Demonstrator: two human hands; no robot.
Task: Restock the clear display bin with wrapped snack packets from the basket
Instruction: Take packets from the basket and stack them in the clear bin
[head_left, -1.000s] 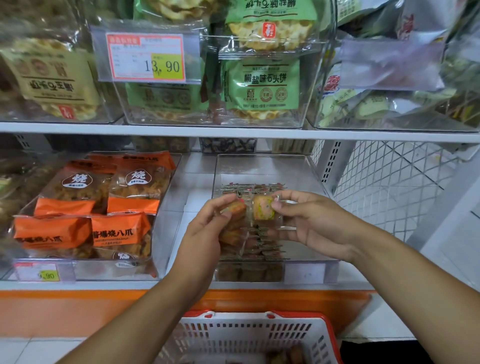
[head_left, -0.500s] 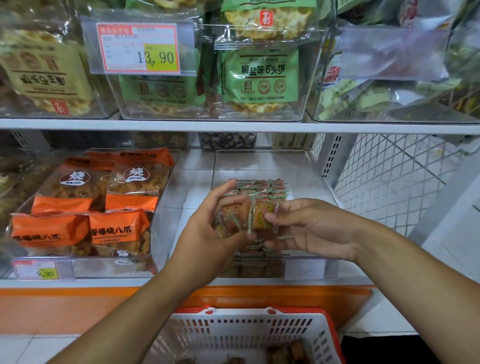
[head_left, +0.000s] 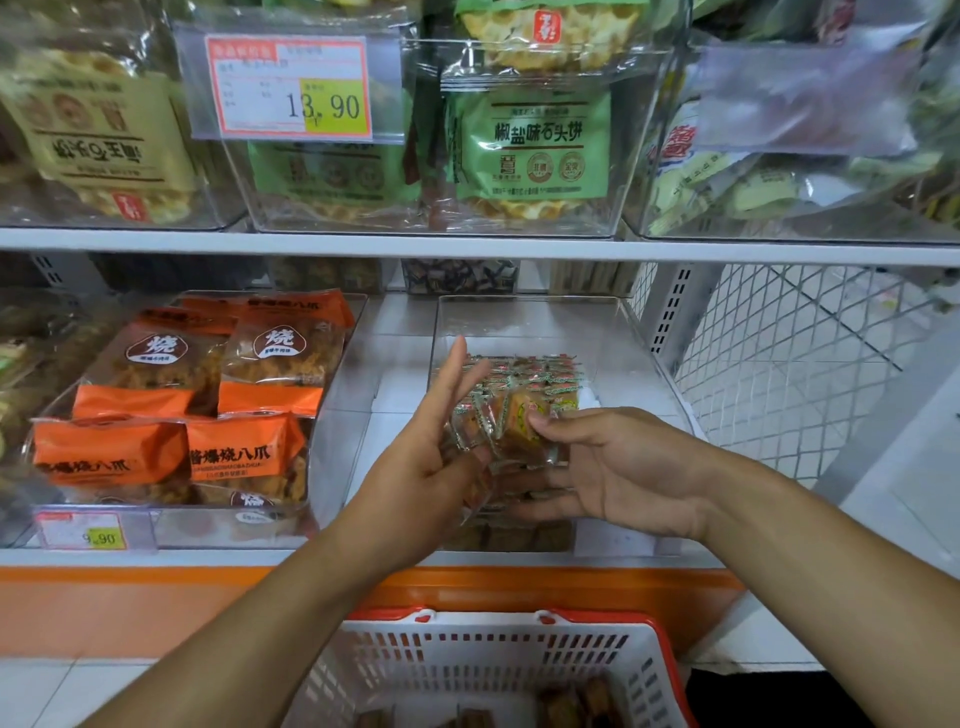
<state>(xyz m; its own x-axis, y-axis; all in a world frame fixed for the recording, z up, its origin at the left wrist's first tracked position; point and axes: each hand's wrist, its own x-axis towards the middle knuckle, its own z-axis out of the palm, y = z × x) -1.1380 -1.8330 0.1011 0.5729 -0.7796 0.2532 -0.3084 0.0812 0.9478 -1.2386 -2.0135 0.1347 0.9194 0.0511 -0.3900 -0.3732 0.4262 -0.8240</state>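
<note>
Restocking is partly done: the shelf (head_left: 467, 244) unit carries the clear bin (head_left: 639, 332), which holds rows of packets (head_left: 524, 371) at its front, back half bare. The basket (head_left: 483, 660) below holds a few more. Left hand (head_left: 431, 447), fingers straight, steadies a packet cluster (head_left: 498, 421); right hand (head_left: 618, 467) pinches it over the bin. Neighbouring bins hold orange bags (head_left: 171, 395).

Both forearms reaching forward, left hand (head_left: 431, 457) palm turned inward with fingers straight, right hand (head_left: 618, 473) with fingers loosely curled, thumb pinching.
</note>
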